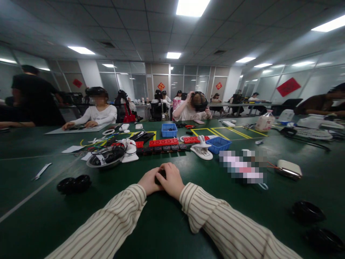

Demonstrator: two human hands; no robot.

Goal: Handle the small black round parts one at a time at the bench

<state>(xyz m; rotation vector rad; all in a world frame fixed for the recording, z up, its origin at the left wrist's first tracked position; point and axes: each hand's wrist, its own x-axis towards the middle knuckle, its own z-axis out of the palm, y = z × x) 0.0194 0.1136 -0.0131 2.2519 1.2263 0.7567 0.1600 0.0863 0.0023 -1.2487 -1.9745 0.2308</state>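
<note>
My left hand [148, 181] and my right hand [173, 181] meet on the green table [167, 223], just in front of me. Both are curled round a small black object [161, 175], of which only a sliver shows between the fingers. My striped sleeves run back toward the bottom of the head view. Beyond the hands lies a row of red and black blocks [161, 145], with a white clamp-like device [202, 149] to their right.
A metal bowl [105, 158] with black parts, black round pieces [74, 183], two blue bins [169, 130] [219, 144], a white case [289, 168] and dark round pieces [307, 211] lie around. Other people sit along the far side.
</note>
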